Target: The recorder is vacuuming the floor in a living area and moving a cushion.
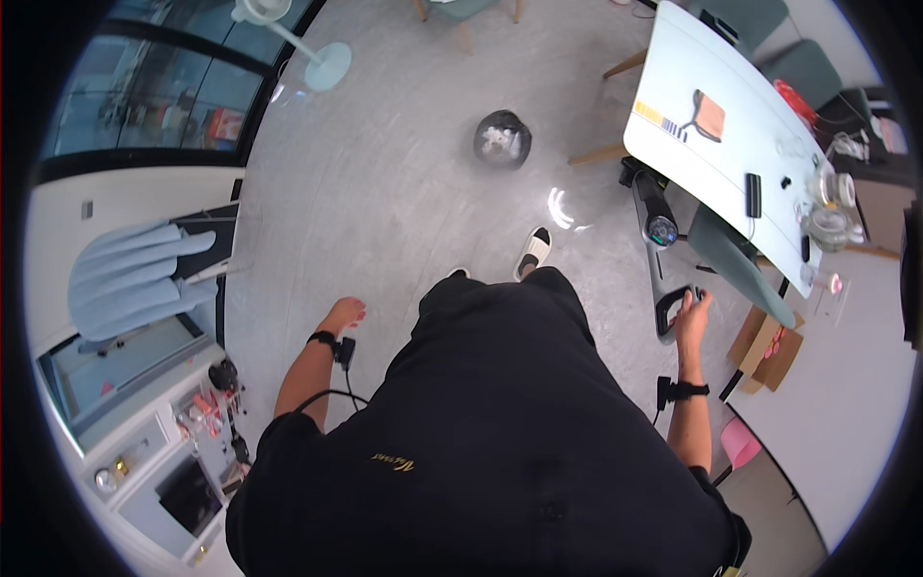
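My right hand (692, 315) is wrapped round the handle of a grey and black cordless stick vacuum cleaner (657, 226). Its body, with a small lit display, slants away from me beside the table, and its far end reaches the table's near corner. My left hand (346, 315) hangs at my left side over the floor, holding nothing, its fingers loosely bent and apart. Each wrist wears a black strap with a small device and a cable.
A bin with a dark liner (502, 140) and white waste stands ahead. The white table (716, 67) carries a brown cloth-like item, a black case and glass jars. A grey-green chair (735, 260) and cardboard box (767, 351) are at right; a fan base (329, 66) is far left.
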### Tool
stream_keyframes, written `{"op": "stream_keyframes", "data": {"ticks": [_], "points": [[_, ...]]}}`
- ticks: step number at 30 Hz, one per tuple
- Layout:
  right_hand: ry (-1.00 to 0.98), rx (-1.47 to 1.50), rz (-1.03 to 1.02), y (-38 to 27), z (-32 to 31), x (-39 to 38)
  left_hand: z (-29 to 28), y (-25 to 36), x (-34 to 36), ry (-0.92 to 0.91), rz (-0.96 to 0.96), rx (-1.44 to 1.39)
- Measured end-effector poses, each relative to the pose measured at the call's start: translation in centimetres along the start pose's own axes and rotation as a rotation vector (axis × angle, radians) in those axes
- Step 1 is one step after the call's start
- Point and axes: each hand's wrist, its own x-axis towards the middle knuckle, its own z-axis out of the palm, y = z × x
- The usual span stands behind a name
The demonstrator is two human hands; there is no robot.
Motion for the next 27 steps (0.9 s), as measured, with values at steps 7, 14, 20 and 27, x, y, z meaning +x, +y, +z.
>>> {"op": "stream_keyframes", "data": {"ticks": [7, 14, 20, 27], "points": [[-0.272, -0.151, 0.049, -4.7, -8.3, 3.8, 7.8, 5.3, -1.2, -0.031, -0.003, 0.075], [-0.604, -0.151, 0.128, -13.9, -13.2, 23.1, 10.8, 4.1, -2.2, -0.01, -0.067, 0.029], [-0.842, 0.022, 0.395, -14.0, -14.9, 28.7, 12.3, -0.8, -3.2, 0.019, -0.129, -0.131], [-0.954, -0.949, 0.12, -22.1, -10.0, 35.9, 15.7, 0.3, -6.0, -0.018, -0.19, -0.16]]}}
